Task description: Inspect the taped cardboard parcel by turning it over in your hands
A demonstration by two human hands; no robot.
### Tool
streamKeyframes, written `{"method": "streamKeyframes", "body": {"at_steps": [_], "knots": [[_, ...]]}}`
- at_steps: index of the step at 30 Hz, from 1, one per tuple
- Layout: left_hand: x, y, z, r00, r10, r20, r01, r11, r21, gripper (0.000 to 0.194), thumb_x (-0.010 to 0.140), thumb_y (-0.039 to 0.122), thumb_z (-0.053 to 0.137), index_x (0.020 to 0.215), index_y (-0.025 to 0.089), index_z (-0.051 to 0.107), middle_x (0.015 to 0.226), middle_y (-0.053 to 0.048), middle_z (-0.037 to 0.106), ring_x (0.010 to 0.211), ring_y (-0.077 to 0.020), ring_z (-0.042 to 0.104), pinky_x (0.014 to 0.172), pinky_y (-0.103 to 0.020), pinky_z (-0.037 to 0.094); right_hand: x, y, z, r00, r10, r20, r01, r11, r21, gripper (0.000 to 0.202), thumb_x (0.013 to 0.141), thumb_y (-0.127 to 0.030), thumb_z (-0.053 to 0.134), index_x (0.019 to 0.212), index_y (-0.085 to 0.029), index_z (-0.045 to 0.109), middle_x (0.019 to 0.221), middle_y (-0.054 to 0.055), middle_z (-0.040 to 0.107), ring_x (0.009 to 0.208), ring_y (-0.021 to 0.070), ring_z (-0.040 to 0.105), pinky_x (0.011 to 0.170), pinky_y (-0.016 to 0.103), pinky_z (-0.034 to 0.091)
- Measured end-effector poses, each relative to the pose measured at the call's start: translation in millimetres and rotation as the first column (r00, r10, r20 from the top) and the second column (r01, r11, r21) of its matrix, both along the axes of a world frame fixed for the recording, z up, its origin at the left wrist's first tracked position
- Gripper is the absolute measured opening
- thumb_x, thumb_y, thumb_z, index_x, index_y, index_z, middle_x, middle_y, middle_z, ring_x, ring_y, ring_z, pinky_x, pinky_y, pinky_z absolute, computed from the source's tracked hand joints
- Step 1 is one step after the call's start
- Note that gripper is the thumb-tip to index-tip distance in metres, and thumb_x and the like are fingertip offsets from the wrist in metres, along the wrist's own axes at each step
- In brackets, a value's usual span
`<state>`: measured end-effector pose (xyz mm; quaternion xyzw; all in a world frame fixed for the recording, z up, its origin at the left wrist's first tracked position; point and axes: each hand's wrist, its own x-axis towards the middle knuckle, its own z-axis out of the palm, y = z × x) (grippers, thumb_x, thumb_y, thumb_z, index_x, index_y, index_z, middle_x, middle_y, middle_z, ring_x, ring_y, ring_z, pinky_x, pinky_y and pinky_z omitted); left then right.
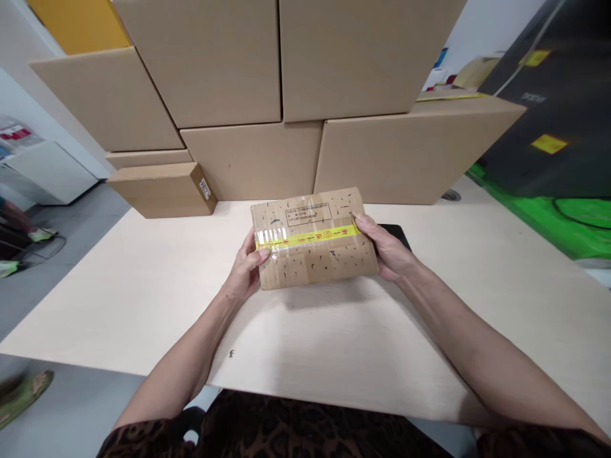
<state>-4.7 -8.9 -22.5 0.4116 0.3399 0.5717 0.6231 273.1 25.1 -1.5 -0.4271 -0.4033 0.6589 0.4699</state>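
A flat cardboard box with yellow tape across its middle, a printed label and dark marks is held just over the pale table. My left hand grips its left end, thumb on the taped face and fingers behind. At the right end my right hand holds it the same way, thumb near the end of the tape. Both hands' other fingers are mostly hidden behind the box. A dark flat object shows partly behind my right hand.
Large cardboard boxes are stacked along the table's far side. A smaller brown box stands at the back left. Beyond the right edge are a dark cabinet and green sheeting. Someone's foot in a sandal shows lower left.
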Motion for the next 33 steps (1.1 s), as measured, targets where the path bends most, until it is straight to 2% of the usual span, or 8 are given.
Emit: {"method": "streamKeyframes", "body": {"at_steps": [3,7,11,16,21,26,33], "knots": [[1,-1,0.4,1.0,-0.002,0.001,0.002,1.0,-0.005,0.074,0.066,0.044,0.096,0.131,0.022,0.068,0.143,-0.015,0.075,0.136,-0.0423,0.07,0.114,-0.053,0.058,1,-1,0.1,0.999,-0.033,0.002,0.033,0.999,-0.024,0.062,0.068,-0.059,0.098,0.114,-0.031,0.067,0.126,0.006,0.082,0.126,0.0374,0.076,0.107,0.055,0.064],[1,-1,-1.3,1.0,-0.018,-0.005,0.018,1.0,-0.006,0.08,0.066,0.045,0.097,0.137,0.022,0.066,0.143,-0.015,0.075,0.137,-0.0423,0.069,0.116,-0.054,0.056,-3,-4,3.5,0.998,-0.056,0.016,0.057,0.997,-0.057,0.073,0.059,-0.05,0.103,0.118,-0.031,0.065,0.128,0.006,0.081,0.121,0.0378,0.077,0.108,0.057,0.063],[1,-1,-4.3,0.999,-0.04,-0.012,0.04,0.999,0.0,0.087,0.068,0.046,0.096,0.145,0.023,0.063,0.146,-0.015,0.074,0.14,-0.0423,0.067,0.118,-0.054,0.055,-4,-6,9.0,0.998,-0.058,0.025,0.061,0.993,-0.097,0.082,0.051,-0.044,0.106,0.119,-0.03,0.064,0.134,0.008,0.079,0.129,0.0403,0.074,0.114,0.058,0.06],[-1,-2,-1.3,0.995,-0.102,-0.017,0.103,0.994,0.033,0.091,0.07,0.045,0.095,0.152,0.025,0.059,0.149,-0.015,0.072,0.142,-0.042,0.066,0.12,-0.054,0.054,-2,-9,14.3,0.999,-0.027,0.026,0.029,0.994,-0.11,0.084,0.048,-0.037,0.104,0.121,-0.03,0.063,0.14,0.01,0.077,0.141,0.0447,0.066,0.118,0.061,0.055],[-2,-2,3.9,0.994,-0.107,-0.016,0.108,0.992,0.07,0.094,0.07,0.043,0.095,0.154,0.026,0.057,0.152,-0.014,0.071,0.145,-0.0423,0.064,0.121,-0.053,0.053,-5,-13,16.6,0.999,-0.036,-0.007,0.036,0.998,-0.058,0.091,0.048,-0.036,0.103,0.129,-0.032,0.062,0.14,0.01,0.076,0.145,0.0462,0.062,0.122,0.065,0.051],[-2,-3,0.0,0.994,-0.105,-0.01,0.106,0.993,0.055,0.091,0.076,0.046,0.092,0.156,0.025,0.056,0.153,-0.014,0.071,0.145,-0.0412,0.064,0.122,-0.054,0.053,-7,-13,16.4,0.999,-0.04,-0.028,0.039,0.999,-0.037,0.091,0.049,-0.035,0.103,0.13,-0.032,0.062,0.138,0.01,0.077,0.143,0.0473,0.063,0.122,0.067,0.05],[1,0,-5.9,0.999,0.024,-0.047,-0.021,0.997,0.068,0.081,0.085,0.061,0.086,0.153,0.025,0.062,0.151,-0.012,0.072,0.147,-0.0369,0.062,0.124,-0.048,0.051,-11,-14,4.0,0.997,-0.078,-0.02,0.079,0.996,0.045,0.1,0.052,-0.044,0.104,0.14,-0.037,0.056,0.142,0.007,0.075,0.144,0.0441,0.063,0.123,0.068,0.05]]}}
